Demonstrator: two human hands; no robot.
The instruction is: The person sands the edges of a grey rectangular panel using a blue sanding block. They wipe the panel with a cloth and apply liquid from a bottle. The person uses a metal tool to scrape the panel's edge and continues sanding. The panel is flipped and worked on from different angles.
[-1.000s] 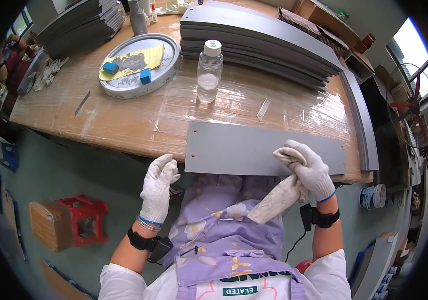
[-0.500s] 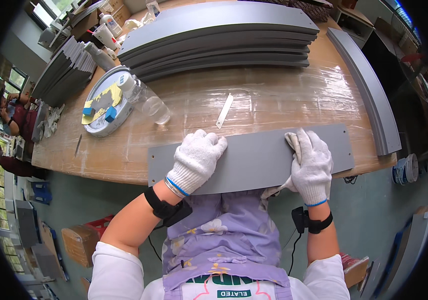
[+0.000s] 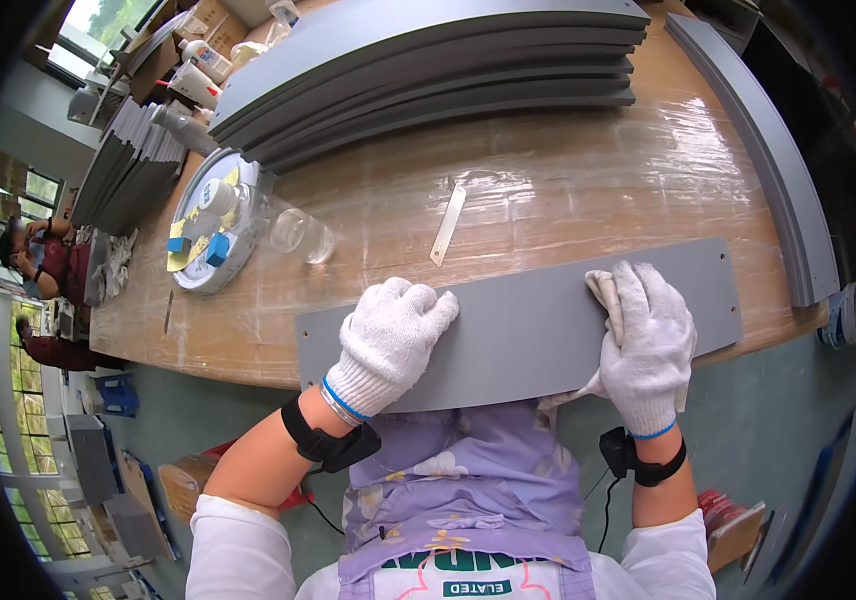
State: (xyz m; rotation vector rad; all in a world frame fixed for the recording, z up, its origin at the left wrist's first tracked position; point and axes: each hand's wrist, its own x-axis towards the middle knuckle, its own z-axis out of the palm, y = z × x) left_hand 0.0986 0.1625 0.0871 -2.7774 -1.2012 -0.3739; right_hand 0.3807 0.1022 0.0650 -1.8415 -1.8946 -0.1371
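I am keeping the fingers (image 3: 638,300) of the white-gloved right hand (image 3: 648,345) closed on a folded off-white cloth (image 3: 603,292), pressing it flat toward the right end of a long, rectangular grey panel (image 3: 518,335). A loose end of the cloth is trailing out past the wrist, over the panel's near edge. With the white-gloved left hand (image 3: 388,340) I am leaning on the panel nearer its left end, the fingers bending at its far edge and the thumb pointing right; I cannot tell whether they are gripping that edge or only resting on it. The panel is lying slantwise along the near edge of a brown, film-covered bench (image 3: 548,210), jutting out over the lap.

Just beyond the panel, a thin, pale metal strip (image 3: 449,225) is lying apart from both hands. Farther left, a clear bottle with a white cap (image 3: 305,237) is standing beside a round, whitish lid (image 3: 220,286), partly covering it from my view. On the lid, two small blue blocks (image 3: 217,250) are sitting by a yellow sheet (image 3: 181,262). A tall stack of grey panels (image 3: 428,85) is filling the far side, and long grey boards (image 3: 763,150) are lining the right edge.
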